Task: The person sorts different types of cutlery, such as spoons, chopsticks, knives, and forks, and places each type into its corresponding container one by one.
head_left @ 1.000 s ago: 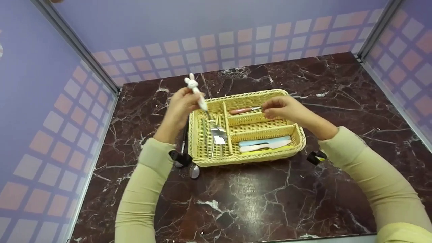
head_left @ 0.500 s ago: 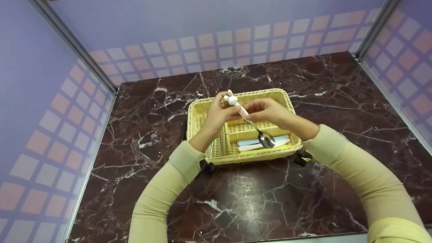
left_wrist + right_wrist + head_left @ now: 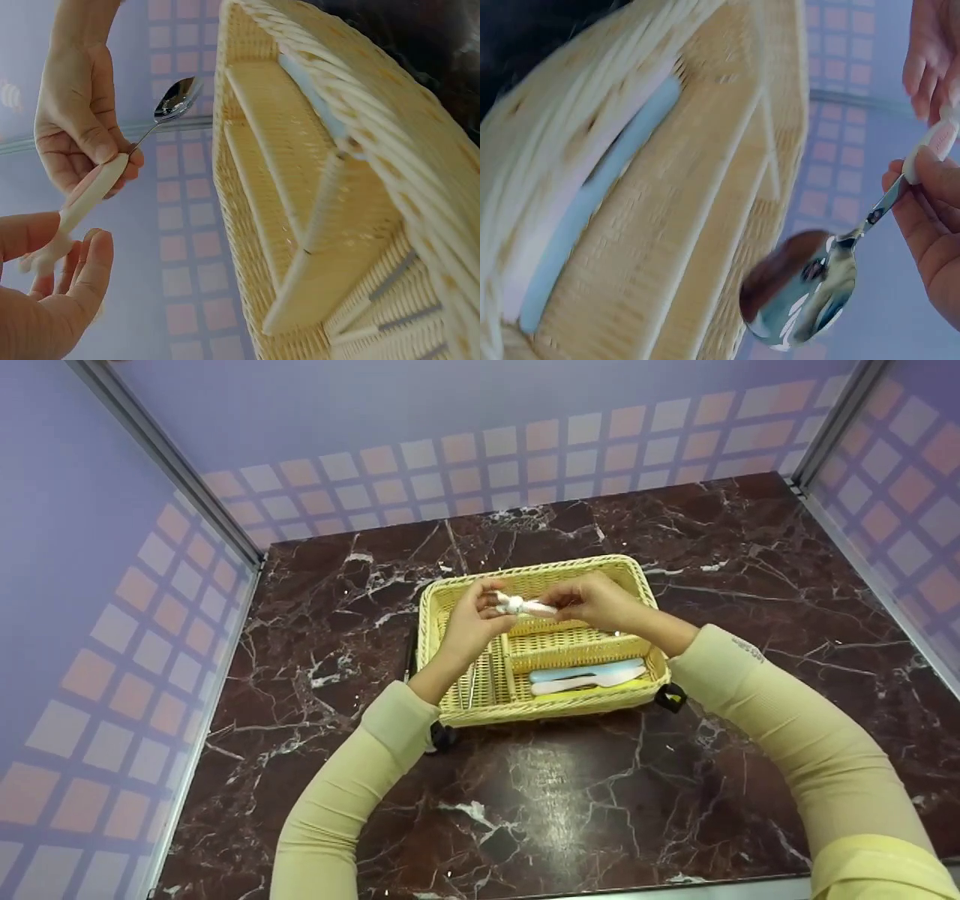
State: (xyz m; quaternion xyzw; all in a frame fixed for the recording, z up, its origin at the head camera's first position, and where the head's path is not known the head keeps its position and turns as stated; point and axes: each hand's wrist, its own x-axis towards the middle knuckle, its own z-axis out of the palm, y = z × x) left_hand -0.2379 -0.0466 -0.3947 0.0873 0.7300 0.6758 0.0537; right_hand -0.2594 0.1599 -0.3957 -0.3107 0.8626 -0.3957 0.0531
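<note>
A metal spoon [image 3: 799, 289] with a white-and-pink rabbit handle is held above the tan wicker basket [image 3: 555, 714]. My right hand [image 3: 600, 604] pinches the handle where it meets the metal neck, bowl pointing away from the left hand. Around the rabbit-head end, my left hand [image 3: 472, 622] has its thumb and fingers spread loosely apart. In the basket's front right compartment lie a light blue knife [image 3: 585, 670] and a pale pink knife [image 3: 581, 685], with something yellow beneath. Thin metal utensils [image 3: 471, 686] lie in the left compartment. Hands partly cover the back compartments.
Wicker dividers [image 3: 508, 675] split the basket. A dark, slim handle [image 3: 409, 652] shows on the marbled table [image 3: 540, 810] beside the basket's left side. Purple panels with printed squares [image 3: 480, 435] stand around the table's back and sides.
The left hand carried the spoon rightward from over the left compartment to the right hand, which took hold of the handle. The spoon then turned to lie sideways, and the left fingers spread from it.
</note>
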